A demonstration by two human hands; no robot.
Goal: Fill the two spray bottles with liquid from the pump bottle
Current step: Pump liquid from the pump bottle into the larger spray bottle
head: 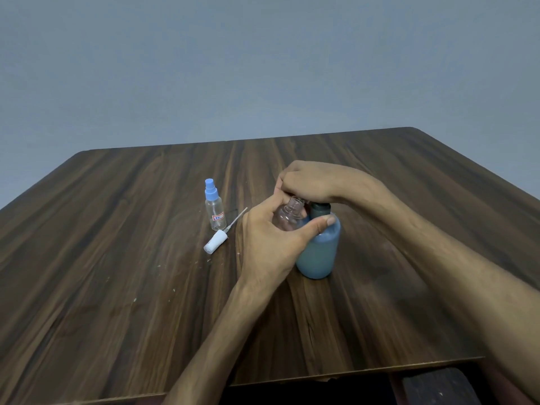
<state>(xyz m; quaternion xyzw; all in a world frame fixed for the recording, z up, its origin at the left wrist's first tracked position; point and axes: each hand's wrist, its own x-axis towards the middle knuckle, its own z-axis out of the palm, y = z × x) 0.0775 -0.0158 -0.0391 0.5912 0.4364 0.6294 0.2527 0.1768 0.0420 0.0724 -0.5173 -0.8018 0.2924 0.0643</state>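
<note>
Pump bottle (320,252), blue with a dark collar, stands upright on the table (117,258). Right hand (309,181) rests on top of its pump, fingers curled over it. Left hand (270,244) has its grip curled round an uncapped clear bottle (289,217), held tilted against the pump bottle, neck just under the right hand. Loose white sprayer (217,241) lies on the table to the left. Capped spray bottle (214,207) stands upright just beyond it.
</note>
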